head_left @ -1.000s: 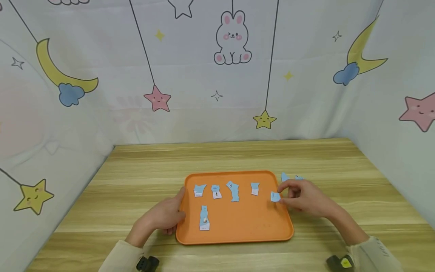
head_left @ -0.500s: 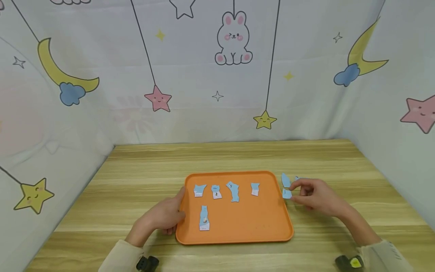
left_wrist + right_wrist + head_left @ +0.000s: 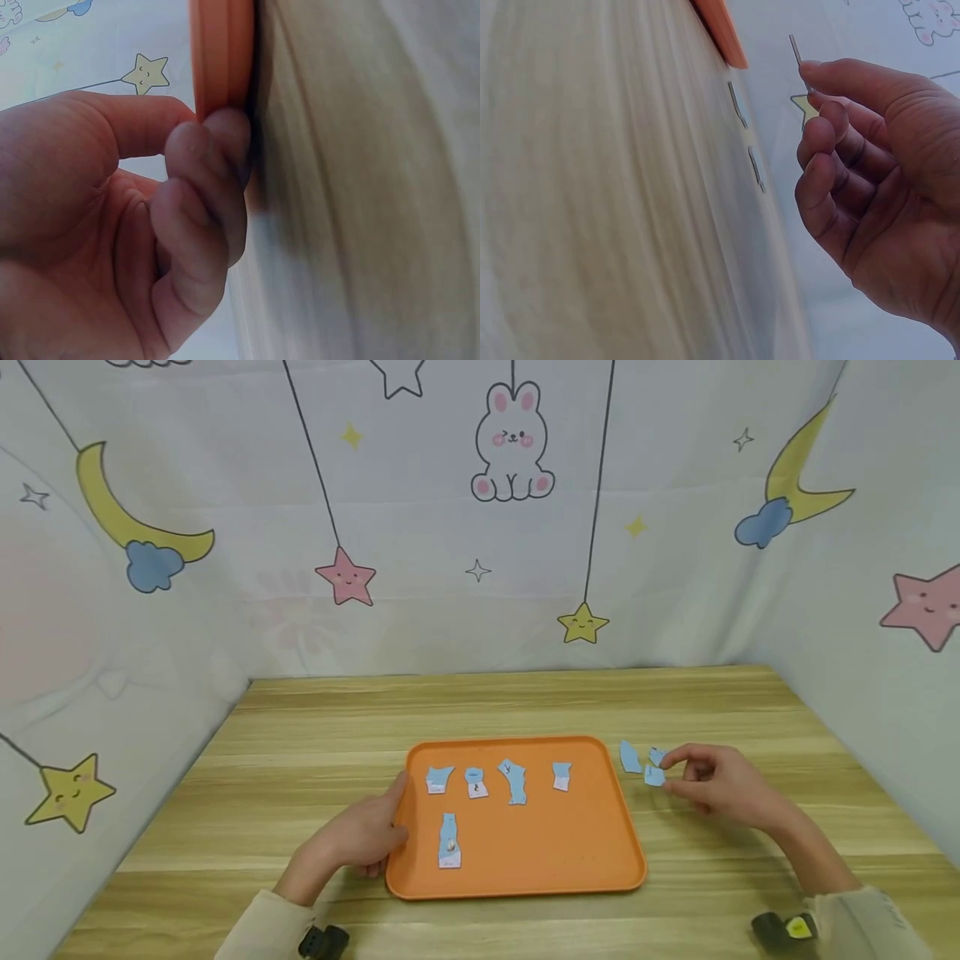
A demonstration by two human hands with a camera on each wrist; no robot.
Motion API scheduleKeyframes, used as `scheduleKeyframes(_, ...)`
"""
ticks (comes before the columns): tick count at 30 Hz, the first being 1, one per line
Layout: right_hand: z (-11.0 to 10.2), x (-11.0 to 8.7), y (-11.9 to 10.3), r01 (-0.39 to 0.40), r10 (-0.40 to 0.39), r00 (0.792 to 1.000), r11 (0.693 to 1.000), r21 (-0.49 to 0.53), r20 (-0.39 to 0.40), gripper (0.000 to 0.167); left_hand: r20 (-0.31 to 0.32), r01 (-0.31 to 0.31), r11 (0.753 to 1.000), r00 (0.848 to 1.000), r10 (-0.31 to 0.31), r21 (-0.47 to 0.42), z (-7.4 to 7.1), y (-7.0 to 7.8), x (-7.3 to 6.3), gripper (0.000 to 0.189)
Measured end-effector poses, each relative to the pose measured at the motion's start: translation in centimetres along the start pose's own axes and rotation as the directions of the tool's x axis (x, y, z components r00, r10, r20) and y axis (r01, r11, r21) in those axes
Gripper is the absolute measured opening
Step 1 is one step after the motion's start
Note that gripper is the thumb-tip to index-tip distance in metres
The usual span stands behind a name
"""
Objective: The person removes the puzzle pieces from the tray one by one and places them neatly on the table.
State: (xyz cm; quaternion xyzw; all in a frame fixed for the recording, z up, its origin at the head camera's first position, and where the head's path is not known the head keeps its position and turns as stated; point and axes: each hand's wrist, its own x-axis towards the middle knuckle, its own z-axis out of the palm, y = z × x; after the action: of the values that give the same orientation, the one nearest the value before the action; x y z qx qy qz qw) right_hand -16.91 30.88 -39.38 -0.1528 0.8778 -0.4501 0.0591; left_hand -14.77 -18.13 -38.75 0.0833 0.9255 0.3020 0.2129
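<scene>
My left hand [image 3: 363, 831] grips the left rim of an orange tray [image 3: 540, 852]; in the left wrist view its fingers curl against the tray's edge [image 3: 223, 52]. Off the tray's right side, my right hand [image 3: 716, 785] pinches a small light-blue puzzle piece [image 3: 654, 775] between thumb and forefinger. The right wrist view has that puzzle piece [image 3: 795, 49] edge-on, raised off the table. Two more blue pieces lie on the wood close by: a pointed piece [image 3: 630, 757] and a smaller piece [image 3: 657, 755], partly hidden by the right hand's fingers.
Several blue-and-white pieces lie apart on the tray: four-sided ones along the back, a long bent piece [image 3: 515, 782] among them, and a tall boat piece [image 3: 449, 842] at front left. The wooden table [image 3: 322, 718] meets a patterned cloth [image 3: 420, 635] behind and at both sides.
My right hand has carried the pinched puzzle piece rightward from above the tray's right rim to beside the two loose pieces. My left hand and the tray have stayed put.
</scene>
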Motion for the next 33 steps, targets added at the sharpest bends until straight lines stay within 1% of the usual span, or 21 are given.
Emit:
scheduleKeyframes(15, -2.0, -0.1, 2.1, -0.059, 0.058, 0.998, 0.998, -0.032, -0.031, 0.031, 0.005, -0.013, 1.000, 1.000, 0.013, -0.003, -0.2, 0.0, 0.0, 0.085)
scheduleKeyframes(24, -3.1, 0.0, 3.1, -0.060, 0.056, 0.997, 0.994, -0.087, -0.054, 0.031, 0.009, -0.014, 1.000, 1.000, 0.014, -0.008, -0.2, -0.1, 0.0, 0.085)
scheduleKeyframes(29, -3.8, 0.3, 3.4, -0.091, 0.086, 0.995, 0.991, -0.098, -0.059, 0.033, 0.004, -0.016, 1.000, 1.000, 0.016, -0.002, -0.1, -0.1, 0.0, 0.085)
scheduleKeyframes(33, -4.2, 0.5, 3.7, -0.110, 0.103, 0.993, 0.986, -0.129, -0.058, 0.033, -0.003, -0.027, 1.000, 1.000, 0.027, -0.003, -0.1, -0.2, 0.0, 0.085)
